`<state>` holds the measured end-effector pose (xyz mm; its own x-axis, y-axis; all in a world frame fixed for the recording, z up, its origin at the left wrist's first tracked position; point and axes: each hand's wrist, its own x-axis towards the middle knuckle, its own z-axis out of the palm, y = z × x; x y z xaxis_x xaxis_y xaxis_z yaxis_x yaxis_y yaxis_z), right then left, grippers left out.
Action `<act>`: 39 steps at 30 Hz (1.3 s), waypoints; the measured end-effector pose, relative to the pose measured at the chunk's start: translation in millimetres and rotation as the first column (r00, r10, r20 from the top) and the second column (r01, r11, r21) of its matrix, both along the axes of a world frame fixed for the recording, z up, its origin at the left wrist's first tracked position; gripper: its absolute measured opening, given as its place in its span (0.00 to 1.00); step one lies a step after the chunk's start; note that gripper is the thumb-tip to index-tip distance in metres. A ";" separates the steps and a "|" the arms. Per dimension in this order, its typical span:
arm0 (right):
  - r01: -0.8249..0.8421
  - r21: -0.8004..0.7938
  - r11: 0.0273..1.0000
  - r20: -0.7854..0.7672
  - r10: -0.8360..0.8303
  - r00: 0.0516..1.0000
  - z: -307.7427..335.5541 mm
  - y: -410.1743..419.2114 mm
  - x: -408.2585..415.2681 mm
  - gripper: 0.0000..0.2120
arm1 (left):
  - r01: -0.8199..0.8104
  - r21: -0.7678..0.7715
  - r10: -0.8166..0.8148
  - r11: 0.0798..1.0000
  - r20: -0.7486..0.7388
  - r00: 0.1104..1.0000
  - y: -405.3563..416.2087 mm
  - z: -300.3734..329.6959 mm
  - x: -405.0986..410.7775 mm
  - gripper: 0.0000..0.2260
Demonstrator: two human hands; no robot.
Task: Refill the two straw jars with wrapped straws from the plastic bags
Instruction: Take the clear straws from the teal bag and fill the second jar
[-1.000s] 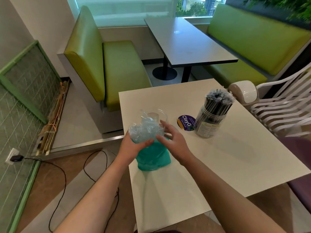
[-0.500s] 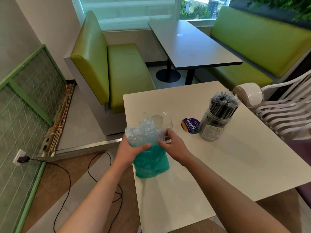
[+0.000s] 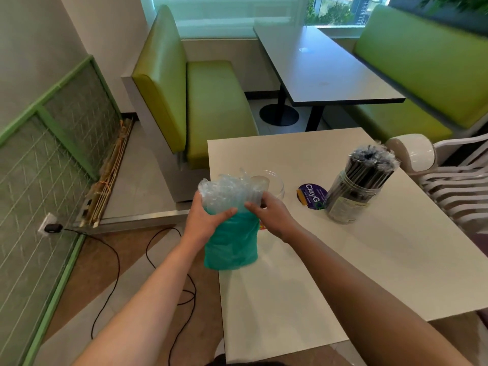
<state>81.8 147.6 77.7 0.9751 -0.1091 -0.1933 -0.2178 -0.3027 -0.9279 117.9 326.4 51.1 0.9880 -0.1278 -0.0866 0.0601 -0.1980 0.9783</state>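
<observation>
A plastic bag of teal wrapped straws (image 3: 232,241) stands upright at the white table's left edge, its clear crinkled top bunched above. My left hand (image 3: 206,220) grips the bag from the left, thumb across its front. My right hand (image 3: 272,213) holds the bag's right side at the top. Just behind the bag is a clear jar (image 3: 273,182), mostly hidden; its inside cannot be seen. To the right stands a second clear jar (image 3: 353,196) packed with black wrapped straws that stick out of its mouth.
A purple round lid (image 3: 311,196) lies flat between the two jars. The white table (image 3: 369,260) ends just left of the bag. A white slatted chair (image 3: 454,180) sits at the right, a green bench (image 3: 211,107) beyond, and a black cable (image 3: 113,260) on the floor.
Both hands have closed tighter on the bag's upper part; my right hand moved from the bag's top rim onto its side. The bag and jars stay in place.
</observation>
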 end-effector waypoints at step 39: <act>0.349 -0.203 0.915 0.372 -0.258 0.892 105.7 11.6 41.8 0.20 | 0.007 0.058 -0.012 0.998 0.079 0.997 1.3 6.9 53.7 0.40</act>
